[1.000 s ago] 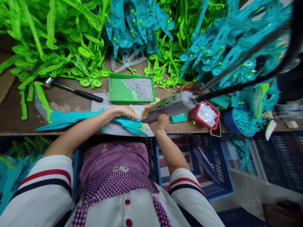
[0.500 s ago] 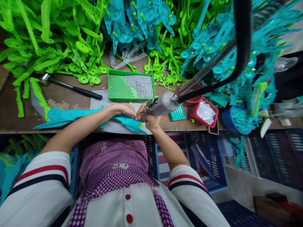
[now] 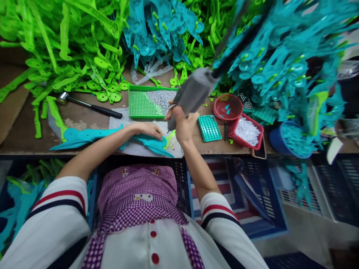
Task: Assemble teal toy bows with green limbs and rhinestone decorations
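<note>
My right hand is closed round a grey electric screwdriver, which tilts up to the right on its dark cord. Its bit points down, close to the right end of a long blue plastic part lying across the bench. On that end rests my left hand, fingers curled together over the part. Just right of those fingers a small lime-green piece shows at the part's tip. Beneath lies a pale cloth. Behind the hands, a green tray holds many small silvery screws, partly hidden by my right hand.
A hammer lies at left. Piles of lime-green parts and blue parts fill the back. At right are a teal tray, a round red bowl, a red bin of white pieces and a blue bucket.
My right hand has moved right and lifted the screwdriver away from my left hand, tilting it more upright. The lime-green piece now shows. My left hand stays on the blue part.
</note>
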The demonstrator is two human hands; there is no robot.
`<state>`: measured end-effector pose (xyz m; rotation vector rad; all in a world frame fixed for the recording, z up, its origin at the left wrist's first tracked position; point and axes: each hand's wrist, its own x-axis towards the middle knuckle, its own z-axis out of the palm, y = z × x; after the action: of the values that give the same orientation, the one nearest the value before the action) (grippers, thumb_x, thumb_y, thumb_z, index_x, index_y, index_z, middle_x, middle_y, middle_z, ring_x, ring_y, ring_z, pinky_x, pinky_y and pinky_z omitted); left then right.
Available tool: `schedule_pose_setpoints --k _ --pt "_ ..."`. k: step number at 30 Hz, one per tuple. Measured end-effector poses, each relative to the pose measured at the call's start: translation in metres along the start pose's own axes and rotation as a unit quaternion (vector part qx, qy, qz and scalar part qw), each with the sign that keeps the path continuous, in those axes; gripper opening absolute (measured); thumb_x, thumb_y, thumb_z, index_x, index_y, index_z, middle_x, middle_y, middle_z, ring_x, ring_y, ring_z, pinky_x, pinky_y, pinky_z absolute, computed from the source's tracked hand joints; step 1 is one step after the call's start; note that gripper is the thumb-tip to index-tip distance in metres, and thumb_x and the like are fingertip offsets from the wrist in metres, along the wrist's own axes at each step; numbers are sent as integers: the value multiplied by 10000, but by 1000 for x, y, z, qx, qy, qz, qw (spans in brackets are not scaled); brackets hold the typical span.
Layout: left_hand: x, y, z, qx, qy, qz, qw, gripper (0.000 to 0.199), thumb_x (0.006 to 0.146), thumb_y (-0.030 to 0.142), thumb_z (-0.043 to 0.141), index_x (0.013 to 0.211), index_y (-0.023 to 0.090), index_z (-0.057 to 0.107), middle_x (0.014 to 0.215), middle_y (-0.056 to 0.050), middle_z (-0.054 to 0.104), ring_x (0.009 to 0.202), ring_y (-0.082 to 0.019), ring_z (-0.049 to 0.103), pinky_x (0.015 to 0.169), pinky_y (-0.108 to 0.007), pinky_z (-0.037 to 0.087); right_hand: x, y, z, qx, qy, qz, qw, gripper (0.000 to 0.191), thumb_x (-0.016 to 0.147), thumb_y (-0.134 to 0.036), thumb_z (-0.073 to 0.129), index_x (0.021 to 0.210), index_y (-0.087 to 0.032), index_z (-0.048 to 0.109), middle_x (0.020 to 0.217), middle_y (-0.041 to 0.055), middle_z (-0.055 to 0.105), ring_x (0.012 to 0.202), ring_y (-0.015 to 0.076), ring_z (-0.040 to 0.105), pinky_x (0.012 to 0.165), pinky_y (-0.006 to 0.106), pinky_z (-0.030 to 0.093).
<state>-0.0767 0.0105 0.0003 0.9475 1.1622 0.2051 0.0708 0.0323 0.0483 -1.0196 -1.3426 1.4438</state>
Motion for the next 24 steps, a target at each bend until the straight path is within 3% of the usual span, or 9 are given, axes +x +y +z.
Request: schedule_pose_setpoints --k 2,3,6,9,12,15,20,22,24 --pt "-13 10 4 56 9 23 998 198 598 194 764 795 172 758 792 -47 724 771 -200 633 774 -285 451 6 -3 -2 -22 13 -16 1000 446 746 -670 652 807 -229 617 680 -18 585 738 155 618 702 316 549" --pt "-22 13 7 86 41 49 994 243 612 206 771 853 180 757 871 -55 729 848 -212 640 822 -292 453 8 -4 -3 -29 13 -24 999 434 755 -658 653 831 -232 614 711 -18 587 769 157 613 727 322 547" --pt "-57 13 26 109 209 135 962 317 651 244 781 962 215 732 1081 -61 696 1082 -238 597 979 -323 419 9 -7 -7 -42 -3 -47 998 398 799 -618 633 929 -242 608 815 -13 595 870 170 603 801 351 540" --pt "-91 -9 63 12 315 129 940 192 704 307 764 874 230 718 940 -48 712 948 -216 627 921 -327 465 9 -8 -12 -55 -23 -73 996 406 785 -571 677 1021 -249 604 951 6 615 997 203 594 877 394 529" --pt "-102 -40 106 -162 263 55 950 213 671 322 804 832 221 707 772 -32 696 708 -165 631 718 -277 510 11 -8 -15 -53 -35 -83 995 438 771 -551 700 1074 -250 603 1043 26 629 1064 227 586 912 425 525" --pt "-88 -60 137 -323 241 -10 915 305 626 304 854 861 190 695 828 -60 722 750 -167 679 725 -271 527 14 -8 -14 -47 -51 -84 994 455 782 -557 690 1110 -253 604 1080 33 639 1063 225 598 919 433 532" --pt "-63 -55 151 -441 252 -32 861 292 698 346 828 885 164 697 1058 -123 731 936 -217 708 762 -286 557 1 0 -25 -77 -67 -97 990 488 783 -551 695 1182 -287 603 1174 41 644 1085 228 615 982 445 515" --pt "-62 -48 152 -473 257 -31 842 267 725 354 810 871 170 685 1062 -114 731 975 -227 708 790 -300 565 -12 13 -40 -108 -18 -91 990 472 796 -523 690 1193 -283 606 1208 59 631 1129 236 600 1017 459 491" --pt "-64 -42 153 -501 263 -24 824 251 751 375 782 857 179 666 1057 -104 733 997 -232 710 833 -319 566 -29 33 -58 -142 69 -65 985 434 819 -502 667 1178 -264 613 1213 81 619 1162 240 580 1028 477 474"
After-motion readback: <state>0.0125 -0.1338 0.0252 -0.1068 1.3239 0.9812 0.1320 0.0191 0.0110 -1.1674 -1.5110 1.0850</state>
